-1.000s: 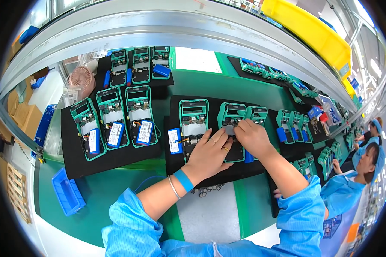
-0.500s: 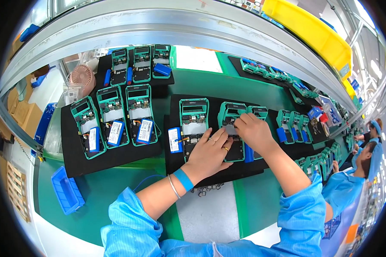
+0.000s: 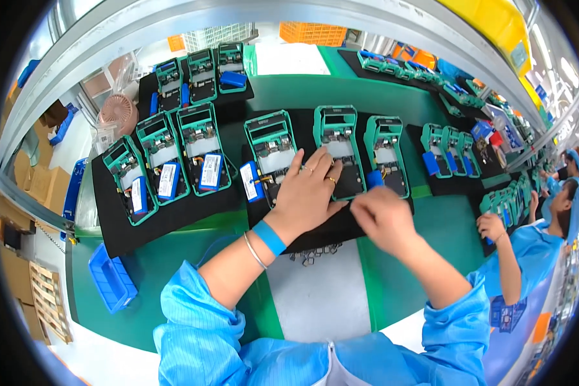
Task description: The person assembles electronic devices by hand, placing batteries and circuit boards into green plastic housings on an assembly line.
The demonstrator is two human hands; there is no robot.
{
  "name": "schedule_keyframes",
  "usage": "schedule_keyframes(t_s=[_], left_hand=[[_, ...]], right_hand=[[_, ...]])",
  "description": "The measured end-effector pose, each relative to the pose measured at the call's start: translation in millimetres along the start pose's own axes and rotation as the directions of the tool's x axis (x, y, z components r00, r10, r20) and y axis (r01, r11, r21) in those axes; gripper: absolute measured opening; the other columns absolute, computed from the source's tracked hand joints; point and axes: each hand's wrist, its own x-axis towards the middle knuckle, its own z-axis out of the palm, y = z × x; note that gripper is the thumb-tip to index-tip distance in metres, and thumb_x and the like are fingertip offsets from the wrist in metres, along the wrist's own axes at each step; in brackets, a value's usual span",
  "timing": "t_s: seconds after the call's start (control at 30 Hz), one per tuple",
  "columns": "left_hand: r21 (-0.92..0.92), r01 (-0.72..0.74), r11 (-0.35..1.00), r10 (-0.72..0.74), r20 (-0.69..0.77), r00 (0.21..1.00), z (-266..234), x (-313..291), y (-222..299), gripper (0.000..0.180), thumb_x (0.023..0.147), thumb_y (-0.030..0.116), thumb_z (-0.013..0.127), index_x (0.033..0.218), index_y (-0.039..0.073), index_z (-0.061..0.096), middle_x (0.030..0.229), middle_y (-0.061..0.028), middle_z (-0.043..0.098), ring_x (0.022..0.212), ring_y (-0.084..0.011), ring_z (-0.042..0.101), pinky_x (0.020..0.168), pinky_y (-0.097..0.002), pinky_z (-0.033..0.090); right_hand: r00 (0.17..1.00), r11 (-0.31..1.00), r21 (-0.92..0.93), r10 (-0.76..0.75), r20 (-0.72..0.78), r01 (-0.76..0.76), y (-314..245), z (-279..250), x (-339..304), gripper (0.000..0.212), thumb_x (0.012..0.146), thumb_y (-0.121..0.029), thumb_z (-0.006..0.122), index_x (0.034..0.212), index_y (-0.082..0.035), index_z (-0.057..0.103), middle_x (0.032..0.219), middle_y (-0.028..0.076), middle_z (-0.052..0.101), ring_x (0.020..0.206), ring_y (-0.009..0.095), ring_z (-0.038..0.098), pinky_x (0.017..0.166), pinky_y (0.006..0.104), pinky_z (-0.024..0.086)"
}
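Note:
Three green open device housings lie in a row on a black mat before me. My left hand [image 3: 307,193] rests with spread fingers across the lower left of the middle housing [image 3: 349,175] and partly over the left housing [image 3: 269,132]. My right hand [image 3: 385,217] is off the housings, just below the right housing [image 3: 387,149], its fingers curled and blurred; whether it holds anything is hidden. A blue battery pack [image 3: 251,182] with a white label stands beside the left housing, wired to it. Another blue battery pack [image 3: 375,179] shows partly behind my right hand.
Small metal parts [image 3: 314,253] lie at the mat's front edge. More housings with blue batteries sit on the left mat [image 3: 119,239] and beyond. A blue bin [image 3: 111,278] stands front left, a pink fan [image 3: 118,112] behind. A co-worker [image 3: 527,248] works at the right.
My right hand has left the middle housing and moved down and right. My left hand stays over the housings. The whole view has shifted, showing more of the far side.

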Motion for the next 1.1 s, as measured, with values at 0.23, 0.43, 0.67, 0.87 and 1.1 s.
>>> schedule_keyframes(t_s=[0.23,0.43,0.67,0.87,1.1], left_hand=[[-0.055,0.077,0.996,-0.08,-0.042,0.996,-25,-21,4,0.086,0.078,0.037,0.081,0.149,0.009,0.043,0.154,-0.0232,0.033,0.145,-0.0425,0.031,0.114,-0.059,0.027],[-0.275,0.356,0.893,-0.411,-0.18,0.894,-29,-54,-25,0.08,0.089,0.029,0.073,0.151,-0.001,0.033,0.154,-0.038,0.022,0.138,-0.0551,0.032,0.114,-0.0532,0.031],[-0.205,0.31,0.928,-0.337,-0.112,0.935,-13,-40,-43,0.076,0.091,0.025,0.07,0.151,-0.005,0.032,0.154,-0.0405,0.021,0.131,-0.0552,0.04,0.111,-0.0524,0.035],[-0.133,0.213,0.968,-0.239,-0.227,0.944,-30,-24,-51,0.063,0.088,0.019,0.072,0.143,0.003,0.048,0.156,-0.0326,0.026,0.138,-0.0496,0.036,0.114,-0.0512,0.03],[-0.138,-0.075,0.988,0.059,-0.119,0.991,-25,21,28,0.05,0.081,0.017,0.073,0.128,0.008,0.061,0.147,-0.0215,0.044,0.136,-0.0431,0.041,0.112,-0.0514,0.034]], right_hand=[[0.979,0.982,0.103,0.145,0.145,-0.161,-19,46,-94,0.009,0.083,-0.011,0.072,0.091,-0.009,0.069,0.087,0.007,0.063,0.083,0.028,0.063,0.071,0.0382,0.055],[0.97,0.971,-0.011,0.24,-0.042,-0.24,-35,67,-97,0.013,0.078,-0.015,0.076,0.084,-0.008,0.068,0.085,0.007,0.062,0.081,0.027,0.064,0.068,0.0385,0.055],[0.906,0.907,-0.014,0.421,-0.056,-0.422,-37,72,-103,0.007,0.078,-0.012,0.074,0.078,-0.008,0.068,0.08,0.007,0.064,0.076,0.028,0.064,0.066,0.0401,0.054],[0.884,0.886,0.047,0.454,0.108,-0.461,-27,43,-107,0.006,0.079,-0.012,0.071,0.082,-0.008,0.067,0.084,0.007,0.064,0.082,0.028,0.064,0.069,0.04,0.054],[0.951,0.98,-0.023,-0.187,0.245,0.199,18,38,-98,0.013,0.074,-0.015,0.064,0.084,-0.007,0.064,0.086,0.005,0.062,0.087,0.025,0.063,0.073,0.0348,0.056]])
